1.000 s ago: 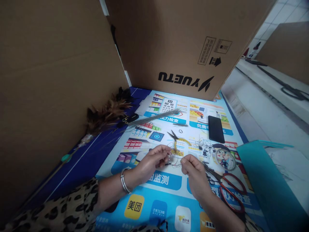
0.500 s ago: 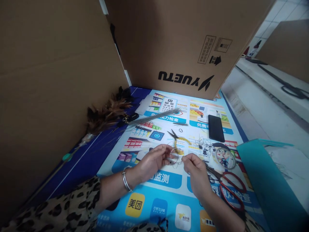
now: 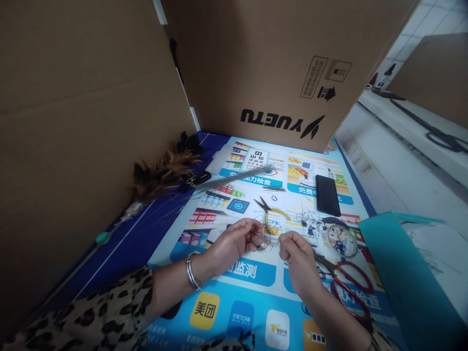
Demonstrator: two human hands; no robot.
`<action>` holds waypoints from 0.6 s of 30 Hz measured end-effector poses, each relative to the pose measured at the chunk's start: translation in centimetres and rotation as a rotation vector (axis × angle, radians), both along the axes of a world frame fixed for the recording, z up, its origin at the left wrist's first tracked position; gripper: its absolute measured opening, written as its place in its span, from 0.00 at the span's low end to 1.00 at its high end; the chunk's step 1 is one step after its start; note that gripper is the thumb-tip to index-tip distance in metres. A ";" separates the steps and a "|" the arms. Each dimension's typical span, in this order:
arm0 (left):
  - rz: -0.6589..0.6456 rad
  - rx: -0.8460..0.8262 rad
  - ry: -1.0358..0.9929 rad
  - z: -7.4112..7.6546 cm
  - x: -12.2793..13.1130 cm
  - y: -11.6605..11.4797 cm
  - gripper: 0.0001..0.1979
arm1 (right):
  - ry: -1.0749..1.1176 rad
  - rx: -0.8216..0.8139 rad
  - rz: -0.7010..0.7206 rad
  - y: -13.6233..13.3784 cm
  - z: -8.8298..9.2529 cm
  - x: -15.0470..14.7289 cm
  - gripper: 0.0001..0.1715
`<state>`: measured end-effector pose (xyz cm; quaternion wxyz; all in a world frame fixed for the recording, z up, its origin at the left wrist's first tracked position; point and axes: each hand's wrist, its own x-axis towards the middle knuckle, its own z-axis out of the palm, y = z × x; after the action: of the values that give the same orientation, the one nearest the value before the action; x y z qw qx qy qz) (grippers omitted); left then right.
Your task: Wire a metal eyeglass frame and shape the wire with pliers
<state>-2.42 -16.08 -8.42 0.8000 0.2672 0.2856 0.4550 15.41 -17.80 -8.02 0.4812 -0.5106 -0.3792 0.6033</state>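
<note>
My left hand (image 3: 234,243), with silver bangles at the wrist, pinches a small loop of thin wire (image 3: 266,240) just above the printed mat (image 3: 252,282). Close on its right, my right hand (image 3: 298,256) pinches the other end of the same wire. Both hands have their fingers closed, and they hover near the middle of the mat. Yellow-handled pliers (image 3: 271,213) lie just beyond the hands.
Red-handled scissors (image 3: 347,285) lie right of my right hand. A black phone (image 3: 327,195), a bundle of straight wires (image 3: 237,177), tangled wire pieces (image 3: 305,218), a round cartoon tin (image 3: 341,240) and a feather duster (image 3: 161,173) lie on the mat. Cardboard boxes (image 3: 278,63) wall the back and left; a teal bag (image 3: 405,273) stands right.
The wire between my hands has been bent from a loose strand into a small loop. My right hand has drawn slightly closer to the left.
</note>
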 end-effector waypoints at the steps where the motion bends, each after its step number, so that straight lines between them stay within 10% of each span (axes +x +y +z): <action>1: 0.001 0.001 0.001 0.0 0.0 0.0 0.12 | 0.001 0.000 0.000 0.0 -0.1 0.0 0.12; 18: 0.008 -0.004 0.028 0.0 -0.1 -0.1 0.11 | 0.006 0.010 -0.002 0.0 0.0 0.1 0.12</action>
<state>-2.49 -16.18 -8.39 0.7946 0.2709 0.2989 0.4538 15.49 -17.75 -8.02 0.4856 -0.5068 -0.3800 0.6025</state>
